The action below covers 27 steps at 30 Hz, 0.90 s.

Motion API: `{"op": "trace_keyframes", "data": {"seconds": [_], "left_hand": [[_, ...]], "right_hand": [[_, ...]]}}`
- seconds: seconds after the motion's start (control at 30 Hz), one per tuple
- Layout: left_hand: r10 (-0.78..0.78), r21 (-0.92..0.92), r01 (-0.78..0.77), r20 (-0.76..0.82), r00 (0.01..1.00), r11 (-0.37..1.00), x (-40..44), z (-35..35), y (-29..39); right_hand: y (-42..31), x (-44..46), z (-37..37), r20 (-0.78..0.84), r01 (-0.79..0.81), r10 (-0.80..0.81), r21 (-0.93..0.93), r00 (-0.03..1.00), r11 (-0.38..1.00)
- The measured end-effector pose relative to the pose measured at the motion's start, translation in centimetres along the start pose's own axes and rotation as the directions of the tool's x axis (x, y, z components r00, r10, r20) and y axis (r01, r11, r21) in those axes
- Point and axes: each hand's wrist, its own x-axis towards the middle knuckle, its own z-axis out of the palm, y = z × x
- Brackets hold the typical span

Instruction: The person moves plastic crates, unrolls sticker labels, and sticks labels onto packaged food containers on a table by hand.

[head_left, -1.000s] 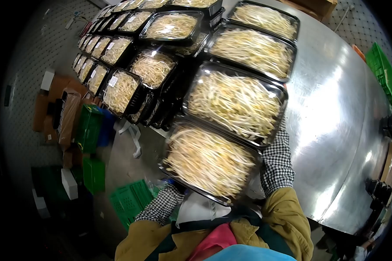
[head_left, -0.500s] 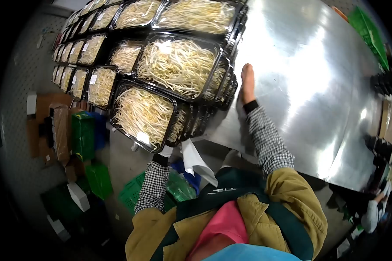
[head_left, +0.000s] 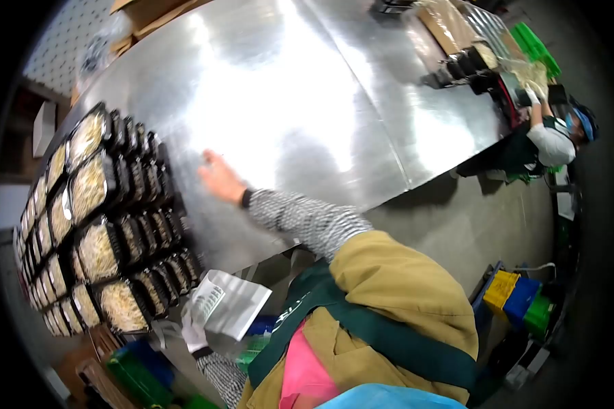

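Note:
My left hand (head_left: 194, 332), in a white glove, is at the table's near edge, closed on a white printed sheet (head_left: 242, 305) that hangs in front of my body. Its print is too blurred to read. Bare and somewhat blurred, my right hand (head_left: 220, 178) reaches over the metal table with its fingers apart and nothing in them. To the left of both hands stand stacked black trays of bean sprouts (head_left: 124, 305) under clear film. The nearest stack is just beyond my left hand.
The shiny metal table (head_left: 286, 129) stretches away to the right. At its far end a person in a white sleeve (head_left: 552, 140) handles sprouts beside more black trays (head_left: 460, 68). Cardboard (head_left: 157, 13) lies at the far left edge. Yellow, blue and green crates (head_left: 516, 294) stand on the floor.
My view has turned to the right, so the tray stacks now sit further left. My right hand has left its place beside the trays. The white sheet has come up in my left hand.

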Motion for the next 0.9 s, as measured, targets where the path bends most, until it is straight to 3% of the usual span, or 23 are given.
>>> {"op": "trace_keyframes", "data": {"seconds": [0.03, 0.07, 0.1, 0.13, 0.17, 0.2, 0.23, 0.27, 0.3, 0.33, 0.37, 0.4, 0.43, 0.47, 0.5, 0.53, 0.57, 0.63, 0.7, 0.73, 0.8, 0.83, 0.9], "left_hand": [[0.037, 0.083, -0.039, 0.026, 0.999, 0.996, -2.6, 3.2, 1.0], [0.011, 0.103, -0.016, 0.049, 0.999, 0.995, -4.4, 3.4, 0.8], [-0.056, 0.063, 0.056, -0.004, 0.998, 0.996, -6.3, 4.1, 0.6], [0.025, 0.115, -0.019, -0.047, 0.999, 0.993, -7.8, 2.8, -0.5], [0.084, 0.124, -0.068, -0.123, 0.989, 0.99, -9.6, 2.0, -1.6], [0.096, 0.108, -0.083, -0.123, 0.988, 0.991, -11.6, 2.3, -2.3], [0.109, 0.016, -0.108, -0.107, 0.988, 0.994, -13.2, 1.2, -3.7], [0.233, 0.319, -0.206, -0.048, 0.971, 0.925, -13.5, 2.5, -4.4], [0.336, 0.584, -0.287, 0.027, 0.942, 0.759, -14.6, 4.4, -4.5], [0.412, 0.791, -0.322, 0.097, 0.906, 0.52, -16.5, 6.3, -4.8], [0.462, 0.929, -0.283, 0.147, 0.875, 0.24, -19.1, 7.5, -5.7], [0.451, 0.928, -0.35, 0.26, 0.854, 0.128, -19.2, 6.2, -5.8], [0.497, 0.875, -0.427, 0.273, 0.823, 0.226, -18.4, 5.2, -7.8], [0.48, 0.639, -0.381, 0.021, 0.877, 0.668, -18.3, 7.4, -8.1], [0.43, 0.193, -0.392, -0.232, 0.873, 0.9, -18.3, 10.2, -8.2], [0.287, -0.168, -0.377, -0.399, 0.871, 0.911, -18.3, 9.2, -8.2], [0.289, -0.152, -0.404, -0.483, 0.827, 0.902, -19.6, 11.1, -6.8], [0.406, -0.081, -0.514, -0.514, 0.756, 0.854, -20.3, 7.7, -7.7], [0.398, -0.035, -0.522, -0.605, 0.69, 0.852, -22.0, 6.2, -7.1], [0.386, -0.039, -0.52, -0.623, 0.681, 0.853, -22.5, 5.1, -7.4], [0.372, -0.064, -0.534, -0.648, 0.665, 0.843, -23.3, 3.6, -7.4], [0.367, -0.086, -0.554, -0.663, 0.652, 0.828, -24.3, 4.1, -6.9], [0.37, -0.108, -0.589, -0.684, 0.628, 0.801, -25.3, 4.2, -7.2]], "right_hand": [[2.0, 1.4, -5.9, -0.058, -0.169, 0.191, 0.272, 0.98, 0.947], [4.7, 3.0, -14.0, -0.281, 0.083, -0.096, -0.057, 0.955, 0.995], [7.7, 5.2, -22.1, -0.404, 0.08, -0.07, 0.008, 0.912, 0.997], [4.5, 5.1, -30.8, -0.545, 0.076, -0.133, -0.125, 0.828, 0.989], [6.7, 7.7, -39.6, -0.741, 0.202, -0.077, 0.08, 0.667, 0.976], [4.1, 8.1, -47.6, -0.83, 0.059, -0.16, -0.152, 0.535, 0.987], [6.4, 9.3, -56.2, -0.914, -0.024, -0.274, -0.294, 0.298, 0.956], [4.5, 8.8, -62.2, -0.946, -0.139, -0.271, -0.297, 0.177, 0.945], [5.8, 9.4, -68.9, -0.954, -0.127, -0.299, -0.299, 0.025, 0.946], [8.3, 10.5, -76.1, -0.998, -0.222, -0.054, -0.051, -0.008, 0.974], [8.9, 11.5, -80.6, -0.998, -0.328, 0.04, 0.019, 0.057, 0.945], [9.1, 11.9, -83.3, -0.979, -0.46, 0.099, 0.006, 0.179, 0.888], [9.1, 12.9, -85.3, -0.94, -0.581, 0.146, -0.066, 0.309, 0.811], [9.4, 14.2, -86.6, -0.891, -0.653, 0.173, -0.164, 0.419, 0.74], [9.1, 15.4, -86.7, -0.848, -0.694, 0.201, -0.24, 0.49, 0.678], [8.8, 16.3, -87.2, -0.821, -0.724, 0.224, -0.294, 0.526, 0.624], [7.6, 17.3, -86.9, -0.81, -0.75, 0.238, -0.327, 0.536, 0.575], [4.6, 18.2, -87.0, -0.823, -0.8, 0.264, -0.327, 0.503, 0.504], [-0.2, 19.0, -84.2, -0.86, -0.824, 0.235, -0.303, 0.453, 0.478], [-2.2, 19.0, -82.0, -0.87, -0.808, 0.195, -0.308, 0.453, 0.503], [-5.0, 18.9, -76.9, -0.795, -0.63, -0.018, -0.495, 0.607, 0.599], [-6.0, 19.2, -74.0, -0.71, -0.491, -0.178, -0.624, 0.682, 0.608], [-10.8, 18.7, -63.5, -0.4, -0.042, -0.334, -0.692, 0.854, 0.721]]}}
